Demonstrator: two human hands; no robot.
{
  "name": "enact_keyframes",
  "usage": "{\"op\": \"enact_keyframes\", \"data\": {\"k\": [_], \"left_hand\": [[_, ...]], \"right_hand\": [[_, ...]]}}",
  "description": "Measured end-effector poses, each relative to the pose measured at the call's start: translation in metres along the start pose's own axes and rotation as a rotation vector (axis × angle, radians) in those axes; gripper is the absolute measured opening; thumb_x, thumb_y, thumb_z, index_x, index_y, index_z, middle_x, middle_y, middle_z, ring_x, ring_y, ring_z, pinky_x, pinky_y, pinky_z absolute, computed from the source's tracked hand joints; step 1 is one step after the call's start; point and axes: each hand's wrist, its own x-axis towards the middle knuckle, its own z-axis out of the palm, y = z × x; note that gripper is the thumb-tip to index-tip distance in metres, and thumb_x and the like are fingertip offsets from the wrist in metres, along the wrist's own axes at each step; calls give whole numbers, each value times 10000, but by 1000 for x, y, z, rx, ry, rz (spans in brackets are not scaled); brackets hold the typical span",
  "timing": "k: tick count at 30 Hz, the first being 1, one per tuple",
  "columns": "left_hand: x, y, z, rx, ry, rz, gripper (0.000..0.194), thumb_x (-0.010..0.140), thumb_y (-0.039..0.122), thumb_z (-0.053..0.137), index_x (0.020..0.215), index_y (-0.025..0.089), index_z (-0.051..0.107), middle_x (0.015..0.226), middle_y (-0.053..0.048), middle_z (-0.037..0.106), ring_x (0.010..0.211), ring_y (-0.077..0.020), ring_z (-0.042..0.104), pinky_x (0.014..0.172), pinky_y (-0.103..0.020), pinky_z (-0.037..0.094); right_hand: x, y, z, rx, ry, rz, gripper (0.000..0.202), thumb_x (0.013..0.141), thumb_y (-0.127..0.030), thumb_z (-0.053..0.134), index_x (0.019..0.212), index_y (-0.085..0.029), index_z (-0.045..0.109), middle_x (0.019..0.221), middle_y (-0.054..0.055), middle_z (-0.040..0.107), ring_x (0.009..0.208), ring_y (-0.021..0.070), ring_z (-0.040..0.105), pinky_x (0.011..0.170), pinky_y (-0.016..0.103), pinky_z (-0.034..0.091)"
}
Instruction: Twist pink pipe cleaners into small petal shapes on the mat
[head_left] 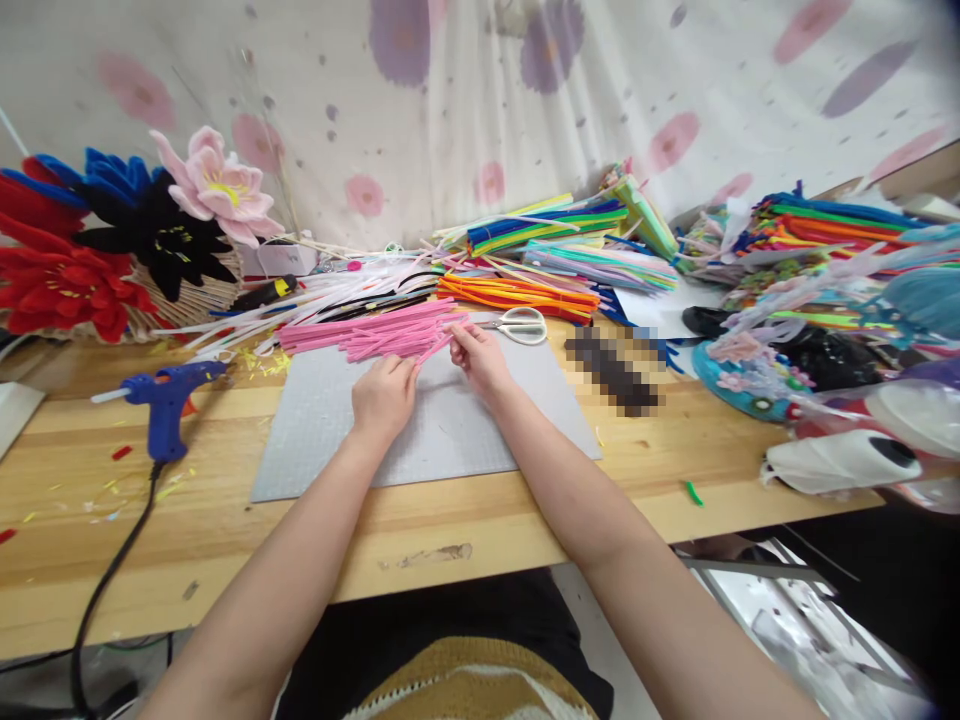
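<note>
Between my two hands runs a short pink pipe cleaner (pixel 433 350), held slanting up to the right. My left hand (pixel 385 398) pinches its lower end, and my right hand (pixel 478 357) has closed fingers at the upper end. Just beyond them lies a pile of pink pipe cleaners (pixel 375 327), some long and some cut shorter, on the far part of a grey cutting mat (pixel 315 420). Scissors with white handles (pixel 523 325) rest right behind my right hand, their blades partly hidden by it.
A blue glue gun (pixel 166 405) stands at left, its cord hanging off the table edge. Fuzzy flowers (pixel 217 185) fill the back left. Bundles of coloured pipe cleaners (pixel 517 295) line the back. Plastic-wrapped items and a white roll (pixel 840 462) crowd the right. A blurred patch hides something dark.
</note>
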Motion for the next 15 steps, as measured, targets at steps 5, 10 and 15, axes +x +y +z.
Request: {"op": "enact_keyframes", "data": {"k": [5,10,15], "left_hand": [[4,-4,7,-426,-134,-228,412,825,379,533,1194,196,514,950,-72,642,731,-167,584,702,-304,431],[9,-5,2,-1050,-402,-439,326,755,474,595,822,157,564,687,3,577,488,-74,481,476,-220,401],[8,0,-4,-1180,-439,-556,339,637,413,739,716,142,551,621,16,575,497,-74,537,467,-202,455]], "right_hand": [[-3,9,3,-40,-142,7,284,594,-391,741,678,-166,589,572,-63,471,496,36,364,473,189,278],[-6,8,3,39,-245,76,340,582,-429,748,752,-166,617,606,-53,532,535,52,466,513,192,357],[-10,10,5,21,-253,135,377,559,-437,767,709,-165,553,560,-62,533,500,50,476,494,183,357]]}}
